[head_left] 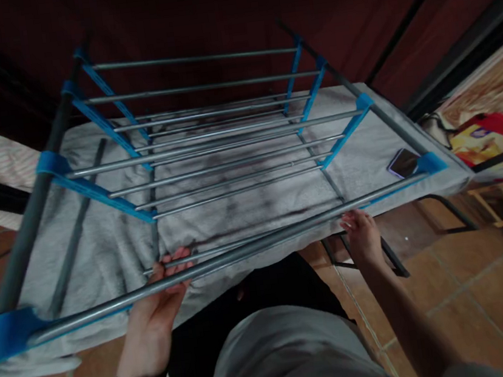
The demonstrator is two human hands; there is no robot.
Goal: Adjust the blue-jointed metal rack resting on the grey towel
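both hands grip the rack's nearest metal rod (pixel 249 247), left hand (pixel 158 307) curled around it, right hand (pixel 362 237) closed at its far end (above the grey towel (pixel 103 249)). keeping both ends level should seat it squarely in the blue brackets (pixel 432 163).

Both arms reach forward from the near edge. The left hand (pixel 161 294) sits near and left, palm turned up, fingers (pixel 175 260) curled over and closed in a grip, a dark band around its wrist. The right hand (pixel 362 237) is further right and a touch farther out, back of the hand facing up, fingers bent down at the tips; whether it actually grips cannot be told. The right forearm runs bare and straight, angled in from the near right corner.
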